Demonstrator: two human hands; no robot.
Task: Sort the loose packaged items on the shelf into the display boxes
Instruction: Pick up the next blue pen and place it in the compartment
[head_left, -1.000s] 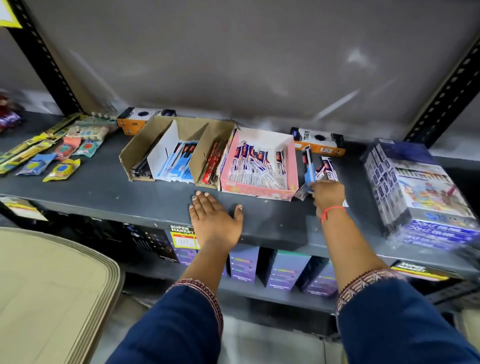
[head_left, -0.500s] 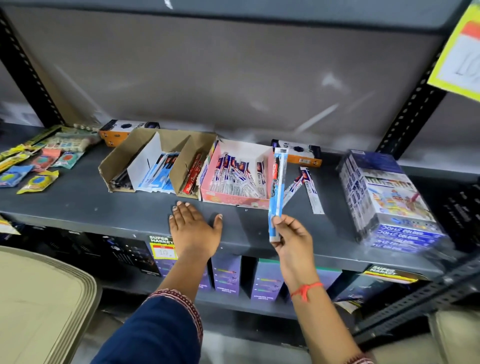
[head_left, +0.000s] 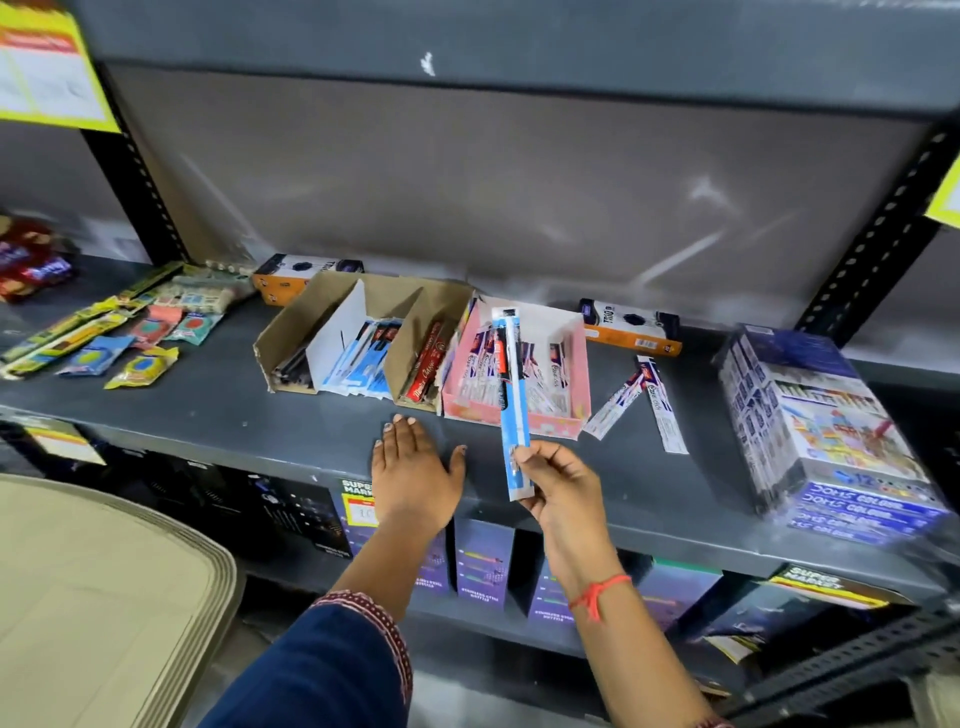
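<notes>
Item in hand: your right hand (head_left: 558, 480), at lower centre of the frame, pinches the bottom end of a long blue packet (head_left: 513, 400) and holds it upright in front of the pink box (head_left: 563, 423). A second ago this hand was down among the loose packets to the right of that box; the packet is now lifted clear of the shelf (head_left: 208, 415). Judgement: one loose item is picked and awaits its box, likely the one with matching blue packets.

Your left hand (head_left: 415, 475) lies flat and empty on the shelf's front edge, fingers spread, where it was a second ago.

Loose items remaining, right of centre: two white strip packets (head_left: 644, 402) lie crossed on the shelf just beside the pink box.

Containers, centre of the frame:
- Brown cardboard box (head_left: 291, 332), left section: dark items, too dim to name.
- White divider section (head_left: 332, 343): blue packets (head_left: 358, 364) like the one you hold.
- Brown section (head_left: 402, 338) to its right: red packets (head_left: 426, 364).
- Pink box: white strip packets standing in rows.

Elsewhere: assorted small packets (head_left: 104, 343) spread at centre left; two orange-and-black boxes (head_left: 631, 327) at the back; a wrapped bundle of colour sets (head_left: 826, 431) at the right.
</notes>
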